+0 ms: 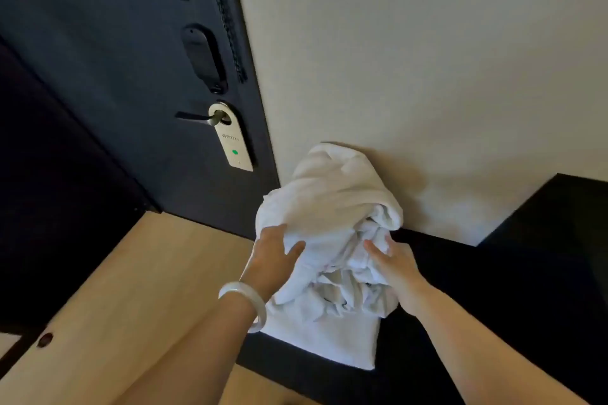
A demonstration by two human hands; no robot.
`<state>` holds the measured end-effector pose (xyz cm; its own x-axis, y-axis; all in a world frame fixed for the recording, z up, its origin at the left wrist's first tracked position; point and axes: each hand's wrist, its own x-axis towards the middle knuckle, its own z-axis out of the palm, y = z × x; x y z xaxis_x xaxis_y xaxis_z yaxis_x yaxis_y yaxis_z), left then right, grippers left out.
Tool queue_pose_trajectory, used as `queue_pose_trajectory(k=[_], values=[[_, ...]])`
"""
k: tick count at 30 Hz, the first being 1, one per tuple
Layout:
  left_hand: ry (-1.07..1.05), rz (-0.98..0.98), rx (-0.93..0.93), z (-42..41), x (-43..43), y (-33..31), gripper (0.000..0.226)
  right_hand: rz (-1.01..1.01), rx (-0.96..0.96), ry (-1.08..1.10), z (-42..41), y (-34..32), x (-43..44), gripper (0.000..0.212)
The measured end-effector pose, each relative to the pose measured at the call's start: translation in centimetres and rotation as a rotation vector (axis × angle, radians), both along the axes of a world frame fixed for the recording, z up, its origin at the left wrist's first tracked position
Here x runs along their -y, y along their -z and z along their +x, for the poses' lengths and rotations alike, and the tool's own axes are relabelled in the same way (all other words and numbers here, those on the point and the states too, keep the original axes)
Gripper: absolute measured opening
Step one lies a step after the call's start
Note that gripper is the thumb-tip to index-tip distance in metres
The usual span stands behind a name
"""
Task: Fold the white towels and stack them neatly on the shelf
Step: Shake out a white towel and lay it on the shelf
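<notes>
At the sides of a bunched towel (pixel 329 200), both hands have a grip. The left hand (pixel 274 253) curls round one edge, its fingertips buried in cloth. The right hand (pixel 396 268) pinches the crumpled folds, fingers partly hidden. Whether this is one towel or several, I cannot tell. Its lower part covers a stretch of the dark shelf (pixel 493 273). One wall (pixel 427 59) stands close behind; open room lies left, toward one door (pixel 98 76).
</notes>
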<state>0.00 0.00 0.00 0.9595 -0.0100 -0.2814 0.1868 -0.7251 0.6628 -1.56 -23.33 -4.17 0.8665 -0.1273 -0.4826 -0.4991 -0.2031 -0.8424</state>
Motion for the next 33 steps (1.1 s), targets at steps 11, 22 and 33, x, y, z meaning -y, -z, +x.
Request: queue_pose_trajectory(k=[11, 22, 33], values=[[-0.114, -0.493, -0.225, 9.4, -5.3, 7.2, 0.116, 0.003, -0.251, 0.339, 4.4, 7.2, -1.7, 0.111], [0.048, -0.329, -0.388, 10.9, -2.5, 11.3, 0.114, 0.597, -0.214, 0.335, 4.2, 13.7, 1.9, 0.074], [-0.084, -0.805, -0.472, 8.5, -4.5, 16.3, 0.088, 0.600, -0.154, 0.342, 5.1, 13.6, 1.2, 0.075]])
